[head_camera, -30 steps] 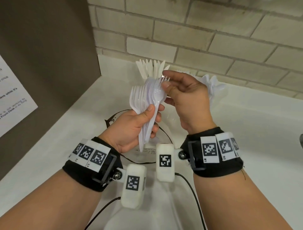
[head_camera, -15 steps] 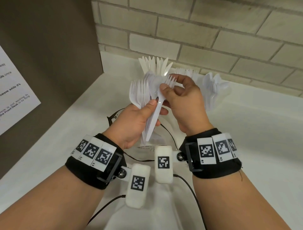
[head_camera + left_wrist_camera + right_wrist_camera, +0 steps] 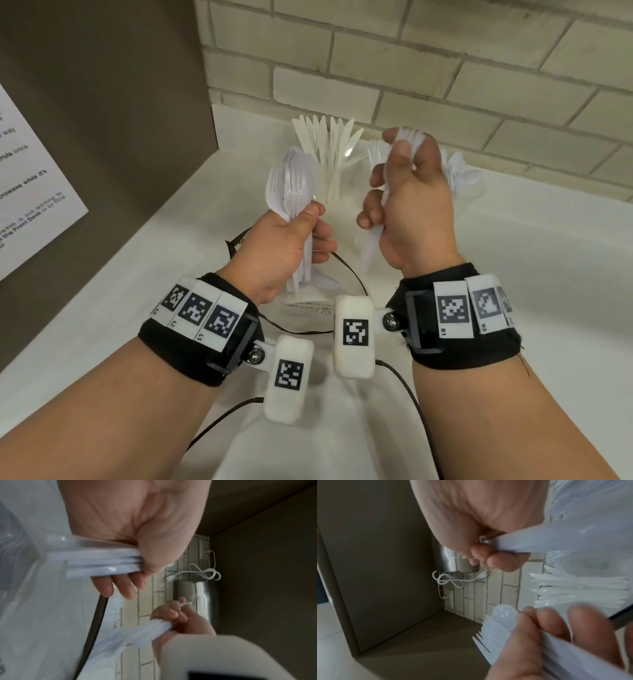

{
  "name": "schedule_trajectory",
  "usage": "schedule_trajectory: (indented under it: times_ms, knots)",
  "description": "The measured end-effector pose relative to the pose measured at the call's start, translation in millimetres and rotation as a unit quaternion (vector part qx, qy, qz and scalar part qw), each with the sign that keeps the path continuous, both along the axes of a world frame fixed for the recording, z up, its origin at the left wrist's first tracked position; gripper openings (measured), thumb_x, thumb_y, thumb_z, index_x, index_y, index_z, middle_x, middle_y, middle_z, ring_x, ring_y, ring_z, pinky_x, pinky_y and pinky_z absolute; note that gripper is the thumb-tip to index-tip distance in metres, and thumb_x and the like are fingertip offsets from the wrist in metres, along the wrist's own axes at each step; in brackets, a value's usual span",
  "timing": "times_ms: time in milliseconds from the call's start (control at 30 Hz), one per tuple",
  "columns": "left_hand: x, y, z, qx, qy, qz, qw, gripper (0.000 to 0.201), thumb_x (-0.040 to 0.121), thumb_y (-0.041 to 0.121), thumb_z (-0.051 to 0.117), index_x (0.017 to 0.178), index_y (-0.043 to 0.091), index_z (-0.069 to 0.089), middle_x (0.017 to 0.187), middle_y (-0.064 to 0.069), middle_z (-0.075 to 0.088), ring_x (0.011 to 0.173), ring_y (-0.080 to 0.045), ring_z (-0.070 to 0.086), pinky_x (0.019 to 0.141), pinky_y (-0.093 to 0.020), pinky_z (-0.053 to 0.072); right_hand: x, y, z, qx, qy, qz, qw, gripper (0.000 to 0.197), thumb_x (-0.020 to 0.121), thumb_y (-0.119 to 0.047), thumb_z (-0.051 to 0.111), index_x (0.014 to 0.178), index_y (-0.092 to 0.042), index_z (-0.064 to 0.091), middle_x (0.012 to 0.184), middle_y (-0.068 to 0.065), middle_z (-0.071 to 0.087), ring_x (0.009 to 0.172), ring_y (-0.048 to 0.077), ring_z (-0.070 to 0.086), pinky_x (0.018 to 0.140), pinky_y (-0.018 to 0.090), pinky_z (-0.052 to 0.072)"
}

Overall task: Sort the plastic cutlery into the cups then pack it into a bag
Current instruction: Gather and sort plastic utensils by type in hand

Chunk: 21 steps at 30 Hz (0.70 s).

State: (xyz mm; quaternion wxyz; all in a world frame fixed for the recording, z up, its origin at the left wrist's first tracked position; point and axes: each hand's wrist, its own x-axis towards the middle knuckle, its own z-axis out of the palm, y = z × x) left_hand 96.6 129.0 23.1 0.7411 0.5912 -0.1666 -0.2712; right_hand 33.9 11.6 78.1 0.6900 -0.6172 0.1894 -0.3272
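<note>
White counter (image 3: 513,274) against a brick wall; left hand (image 3: 281,246) grips a mixed bundle of forks and spoons (image 3: 291,192) by the handles, fingers curled; right hand (image 3: 407,205) pinches drawn-out forks (image 3: 371,246). Judged light, stiff, slippery; hold at mid-handle.

Right hand (image 3: 488,527) grips white fork handles (image 3: 530,543).
</note>
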Motion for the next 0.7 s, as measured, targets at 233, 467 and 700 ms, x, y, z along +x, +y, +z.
schedule_trajectory:
  times_ms: [233,467,700]
  knots:
    - [14.7,-4.7,-12.0,0.16,-0.174,0.018,0.972,0.031,0.096,0.035,0.045,0.123,0.02,0.051,0.081,-0.008,0.062,0.099,-0.017,0.031,0.052,-0.038,0.047,3.7,14.4,-10.5,-0.14,0.176,0.067,0.972,0.047,0.065,-0.041,0.085,0.097,-0.02,0.057,0.084,0.004,0.065,0.07,0.014,0.061,0.058,0.026,0.046]
    - [11.1,1.0,-7.8,0.184,-0.248,-0.067,0.949,0.038,0.09,0.025,0.054,0.125,0.011,0.045,0.087,-0.006,0.061,0.071,-0.01,0.059,0.058,-0.026,0.051,13.4,22.3,-11.3,-0.243,0.213,0.038,0.945,0.047,0.066,-0.039,0.084,0.094,-0.008,0.061,0.088,0.005,0.068,0.082,0.018,0.067,0.073,0.037,0.058]
    - [5.0,8.2,-5.1,0.08,-0.095,-0.102,0.987,0.041,0.093,0.015,0.056,0.13,0.011,0.039,0.092,0.001,0.043,0.07,-0.01,0.046,0.065,-0.031,0.044,9.2,10.6,-10.3,-0.127,0.187,0.062,0.972,0.014,0.083,-0.008,0.062,0.076,-0.02,0.059,0.084,0.014,0.069,0.056,0.011,0.05,0.055,0.027,0.039]
